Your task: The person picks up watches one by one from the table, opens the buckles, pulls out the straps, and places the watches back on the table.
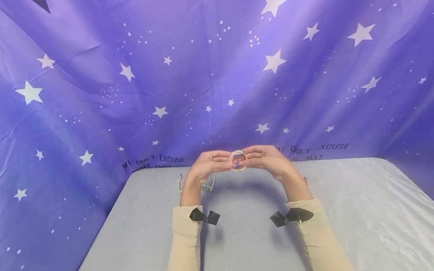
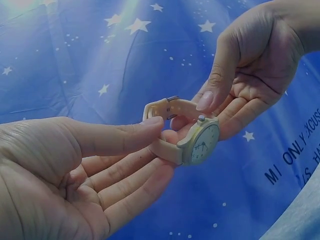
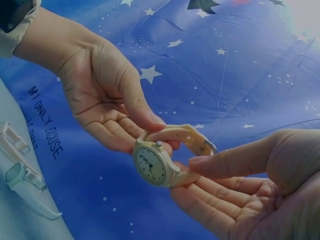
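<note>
A cream wristwatch (image 1: 239, 169) with a round white dial (image 3: 150, 164) is held up between both hands, above the far edge of the table. Its strap (image 2: 186, 107) bends round into a loop, and a metal buckle shows on it in both wrist views. My left hand (image 1: 207, 165) pinches the strap between thumb and fingers on the left side. From the right, my right hand (image 1: 269, 160) also pinches the strap, thumb on top and fingers beneath. The crown (image 2: 201, 118) sticks out at the edge of the case.
On the grey-covered table (image 1: 244, 233), a pale watch with a squarish face (image 1: 207, 187) lies behind my left wrist. Another light strap (image 1: 180, 183) lies left of it, and a further one (image 1: 306, 181) peeks out beyond my right wrist. A purple star-patterned curtain (image 1: 210, 82) hangs behind the table.
</note>
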Tool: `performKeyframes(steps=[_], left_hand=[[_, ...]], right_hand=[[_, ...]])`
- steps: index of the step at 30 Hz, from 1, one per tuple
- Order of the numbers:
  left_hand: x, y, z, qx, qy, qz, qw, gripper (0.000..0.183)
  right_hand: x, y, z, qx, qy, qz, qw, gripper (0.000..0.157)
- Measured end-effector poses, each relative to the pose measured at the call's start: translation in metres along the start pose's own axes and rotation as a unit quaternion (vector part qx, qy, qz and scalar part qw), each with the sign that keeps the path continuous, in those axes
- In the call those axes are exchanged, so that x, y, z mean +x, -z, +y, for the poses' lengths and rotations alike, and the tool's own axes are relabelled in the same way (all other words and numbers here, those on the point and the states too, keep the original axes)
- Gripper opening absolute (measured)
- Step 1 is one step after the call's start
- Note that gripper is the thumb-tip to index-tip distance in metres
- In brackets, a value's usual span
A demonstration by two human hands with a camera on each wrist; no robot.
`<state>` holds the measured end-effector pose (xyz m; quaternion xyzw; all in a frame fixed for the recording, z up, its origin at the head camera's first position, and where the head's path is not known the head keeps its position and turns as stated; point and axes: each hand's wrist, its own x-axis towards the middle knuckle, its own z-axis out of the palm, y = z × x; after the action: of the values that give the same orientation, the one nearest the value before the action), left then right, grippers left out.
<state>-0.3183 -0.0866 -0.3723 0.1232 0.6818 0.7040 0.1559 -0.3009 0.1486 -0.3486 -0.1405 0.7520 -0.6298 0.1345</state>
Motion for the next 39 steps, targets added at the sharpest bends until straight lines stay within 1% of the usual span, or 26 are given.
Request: performKeyframes(steps=[4,10,17,23,30,34,39], left_hand=[[0.0005,0.0005,0.0008,0.006,-0.004,-0.008,0.9999,0.045],[-0.0006,-0.0001,0.0004,0.016,-0.011,-0.011,0.9998,0.042],[-0.0023,-0.0009,0.0013,0.019,-0.032,-0.021,0.9991,0.039],[-0.0035,-0.0019,0.0032,0.037,-0.039,-0.017,0.9984,0.038],[-0.0039,-0.0042,0.0044,0.052,-0.040,-0.016,0.9977,0.037],[-0.0040,-0.0047,0.0041,0.060,-0.042,-0.025,0.9970,0.038],[-0.0036,-0.0044,0.0030,0.058,-0.044,-0.030,0.9969,0.038]], right_hand=[[0.0007,-0.0007,-0.0002,-0.005,0.002,-0.002,1.000,0.051],[-0.0001,-0.0023,-0.0001,-0.012,0.005,-0.003,1.000,0.050],[-0.0019,-0.0034,-0.0007,-0.018,0.035,0.005,0.999,0.050],[-0.0026,-0.0054,-0.0021,-0.022,0.059,0.016,0.998,0.041],[-0.0019,-0.0087,-0.0029,-0.038,0.053,0.029,0.997,0.034],[-0.0012,-0.0086,-0.0017,-0.046,0.050,0.027,0.997,0.032],[-0.0007,-0.0083,-0.0008,-0.043,0.053,0.020,0.998,0.031]])
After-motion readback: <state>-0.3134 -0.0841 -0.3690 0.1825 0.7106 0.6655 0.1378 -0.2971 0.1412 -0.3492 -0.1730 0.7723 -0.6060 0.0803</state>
